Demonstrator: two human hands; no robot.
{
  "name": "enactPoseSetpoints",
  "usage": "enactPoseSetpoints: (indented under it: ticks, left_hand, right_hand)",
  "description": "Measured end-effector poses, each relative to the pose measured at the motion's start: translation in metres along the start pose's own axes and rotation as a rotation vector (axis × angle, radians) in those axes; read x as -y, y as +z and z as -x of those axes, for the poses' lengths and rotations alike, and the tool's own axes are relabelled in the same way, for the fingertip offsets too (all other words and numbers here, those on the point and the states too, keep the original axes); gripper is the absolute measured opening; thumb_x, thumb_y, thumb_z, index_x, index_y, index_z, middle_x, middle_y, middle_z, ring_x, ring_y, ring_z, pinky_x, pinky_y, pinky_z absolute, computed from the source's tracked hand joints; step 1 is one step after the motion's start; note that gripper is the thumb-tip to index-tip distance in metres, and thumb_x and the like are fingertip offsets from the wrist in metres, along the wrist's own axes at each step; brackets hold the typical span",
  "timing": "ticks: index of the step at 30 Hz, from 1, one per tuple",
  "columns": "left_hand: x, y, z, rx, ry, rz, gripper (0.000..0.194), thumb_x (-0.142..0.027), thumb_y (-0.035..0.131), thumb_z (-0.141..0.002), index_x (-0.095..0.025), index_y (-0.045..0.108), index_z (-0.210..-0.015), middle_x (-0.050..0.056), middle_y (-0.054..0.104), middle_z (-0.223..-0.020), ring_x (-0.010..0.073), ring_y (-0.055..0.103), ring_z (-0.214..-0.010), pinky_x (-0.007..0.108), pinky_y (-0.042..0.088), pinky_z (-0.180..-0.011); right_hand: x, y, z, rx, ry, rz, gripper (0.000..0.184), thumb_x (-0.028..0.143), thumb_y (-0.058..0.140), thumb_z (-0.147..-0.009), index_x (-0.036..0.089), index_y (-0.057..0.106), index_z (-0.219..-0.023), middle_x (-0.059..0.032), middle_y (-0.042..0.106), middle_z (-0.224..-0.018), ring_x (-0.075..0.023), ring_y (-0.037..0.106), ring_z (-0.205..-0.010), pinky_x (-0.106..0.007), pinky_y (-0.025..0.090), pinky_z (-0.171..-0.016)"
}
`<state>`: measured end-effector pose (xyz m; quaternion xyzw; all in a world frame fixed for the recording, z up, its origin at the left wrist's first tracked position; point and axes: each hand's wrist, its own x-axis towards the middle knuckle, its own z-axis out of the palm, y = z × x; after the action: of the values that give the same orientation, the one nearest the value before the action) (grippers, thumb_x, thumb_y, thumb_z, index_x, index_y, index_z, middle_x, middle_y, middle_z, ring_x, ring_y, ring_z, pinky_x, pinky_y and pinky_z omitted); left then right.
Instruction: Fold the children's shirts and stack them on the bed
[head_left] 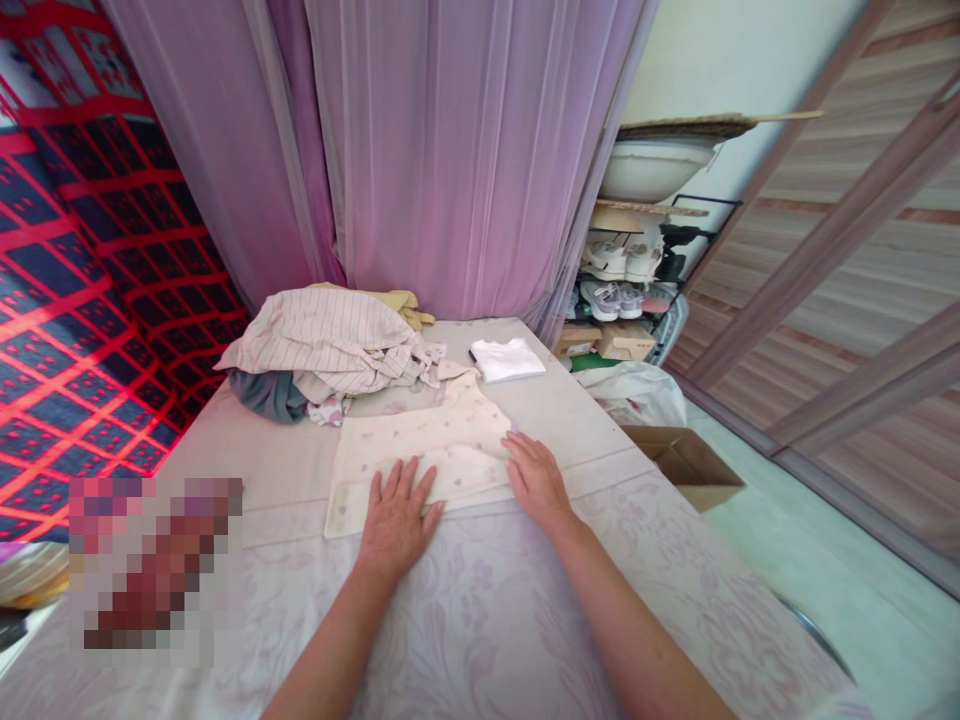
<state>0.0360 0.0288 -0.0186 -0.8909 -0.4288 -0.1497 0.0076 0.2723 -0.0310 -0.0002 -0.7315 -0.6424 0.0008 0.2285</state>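
Observation:
A cream garment (pixel 427 435) with small scattered prints lies spread on the bed, its narrower end pointing away to the right. My left hand (pixel 397 515) rests flat on its near edge, fingers spread. At the garment's right edge, my right hand (pixel 536 480) lies with its fingers stretched forward, touching the cloth. Beyond it sits a folded white garment (pixel 508 360). A heap of clothes with a pink striped shirt (pixel 330 335) on top is at the back left, with a dark grey cloth (pixel 266 393) under it and a yellow cloth (pixel 405 303) behind.
The patterned bed sheet (pixel 465 620) stretches under everything. Purple curtains (pixel 450 150) hang behind, and a red and black checked cloth (pixel 97 270) at left. To the right are a shoe rack (pixel 622 260), an open cardboard box (pixel 694 465) and wooden sliding doors (pixel 847 280).

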Motion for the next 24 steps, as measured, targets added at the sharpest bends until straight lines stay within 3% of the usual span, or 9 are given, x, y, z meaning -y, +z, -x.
enactPoseSetpoints:
  ticks: [3, 6, 14, 24]
  left_hand:
    - [0.000, -0.001, 0.001, 0.017, 0.006, 0.000, 0.049, -0.046, 0.040, -0.090, -0.028, 0.048, -0.134, 0.009, 0.044, -0.143, 0.0320, 0.035, -0.133, 0.057, 0.020, -0.108]
    - [0.001, -0.002, 0.001, 0.031, -0.002, -0.008, 0.049, -0.046, 0.040, -0.090, -0.027, 0.048, -0.134, 0.009, 0.044, -0.143, 0.0316, 0.035, -0.132, 0.057, 0.020, -0.108]
    - [0.001, -0.002, 0.002, 0.031, -0.038, -0.009, 0.047, -0.044, 0.038, -0.091, -0.025, 0.050, -0.133, 0.008, 0.046, -0.141, 0.0307, 0.038, -0.131, 0.053, 0.025, -0.107]
    - [0.059, -0.012, 0.042, 0.005, -0.100, -0.076, 0.052, -0.048, 0.035, -0.092, -0.024, 0.044, -0.137, 0.007, 0.044, -0.143, 0.0268, 0.037, -0.133, 0.050, 0.031, -0.106]
  right_hand:
    - [0.021, 0.003, 0.000, 0.239, -0.245, 0.005, 0.049, 0.035, 0.034, -0.092, 0.022, 0.040, -0.139, -0.0035, 0.034, -0.148, -0.0175, 0.023, -0.138, -0.041, 0.011, -0.114]
    - [0.027, 0.012, 0.001, 0.360, -0.253, 0.028, 0.053, 0.039, 0.033, -0.093, 0.021, 0.033, -0.143, -0.0041, 0.029, -0.150, -0.0179, 0.018, -0.140, -0.044, 0.009, -0.114]
    - [0.024, 0.021, 0.002, 0.318, -0.198, 0.069, 0.054, 0.041, 0.029, -0.094, 0.020, 0.031, -0.143, -0.0038, 0.028, -0.151, -0.0172, 0.017, -0.140, -0.045, 0.011, -0.113]
    - [0.027, 0.020, 0.001, 0.384, -0.164, 0.132, 0.056, 0.041, 0.028, -0.093, 0.020, 0.028, -0.145, -0.0045, 0.022, -0.153, -0.0180, 0.014, -0.141, -0.044, 0.008, -0.113]
